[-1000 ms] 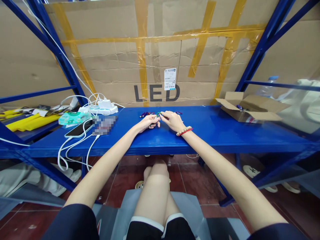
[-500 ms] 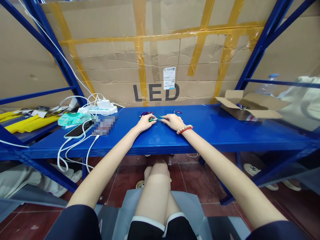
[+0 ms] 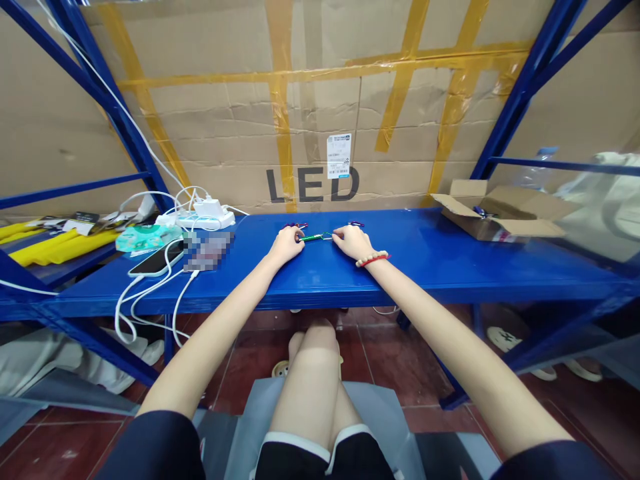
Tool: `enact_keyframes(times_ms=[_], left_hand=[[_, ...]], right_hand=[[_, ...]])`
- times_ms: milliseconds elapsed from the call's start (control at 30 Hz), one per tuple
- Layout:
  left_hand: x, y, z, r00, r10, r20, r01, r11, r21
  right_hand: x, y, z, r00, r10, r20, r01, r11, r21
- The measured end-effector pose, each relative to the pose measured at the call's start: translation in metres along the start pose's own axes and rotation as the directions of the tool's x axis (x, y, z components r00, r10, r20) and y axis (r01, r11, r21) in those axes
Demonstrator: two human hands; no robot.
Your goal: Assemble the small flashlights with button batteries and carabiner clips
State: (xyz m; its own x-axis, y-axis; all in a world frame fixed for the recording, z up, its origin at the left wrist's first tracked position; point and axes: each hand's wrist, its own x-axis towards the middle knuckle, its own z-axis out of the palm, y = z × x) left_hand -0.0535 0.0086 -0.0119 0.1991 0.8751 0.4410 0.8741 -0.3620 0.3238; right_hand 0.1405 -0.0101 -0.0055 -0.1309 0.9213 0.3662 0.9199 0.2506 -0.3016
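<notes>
Bench (image 3: 410,257): hands farther apart than half a second ago. Left hand (image 3: 286,245), fingers pinched on one end of green pen (image 3: 313,237). Right hand (image 3: 351,241), fingers curled by its opposite end; exact hold too small to tell. Pen spans crosswise between, more exposed now. Purple pens (image 3: 302,225) just behind left hand, more covered.

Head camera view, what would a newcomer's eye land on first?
Probably the black letters "LED" on the large cardboard panel, striped with yellow tape, standing behind the blue table. Next, near the table's middle, the bright green pen held in the left hand, reaching toward the right hand. Then the open carton toward the table's right end.
</notes>
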Motion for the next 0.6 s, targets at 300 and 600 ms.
enact_keyframes(times_ms=[300, 600], left_hand=[[-0.004, 0.004, -0.005, 0.985, -0.173, -0.006, 0.173, 0.984, 0.038], [-0.005, 0.024, -0.009, 0.979, -0.204, 0.012, 0.193, 0.945, 0.264]], right_hand=[[0.002, 0.002, 0.004, 1.0, 0.031, -0.006, -0.03, 0.998, 0.048], [0.002, 0.003, 0.003, 1.0, 0.031, 0.0, -0.031, 0.999, 0.041]])
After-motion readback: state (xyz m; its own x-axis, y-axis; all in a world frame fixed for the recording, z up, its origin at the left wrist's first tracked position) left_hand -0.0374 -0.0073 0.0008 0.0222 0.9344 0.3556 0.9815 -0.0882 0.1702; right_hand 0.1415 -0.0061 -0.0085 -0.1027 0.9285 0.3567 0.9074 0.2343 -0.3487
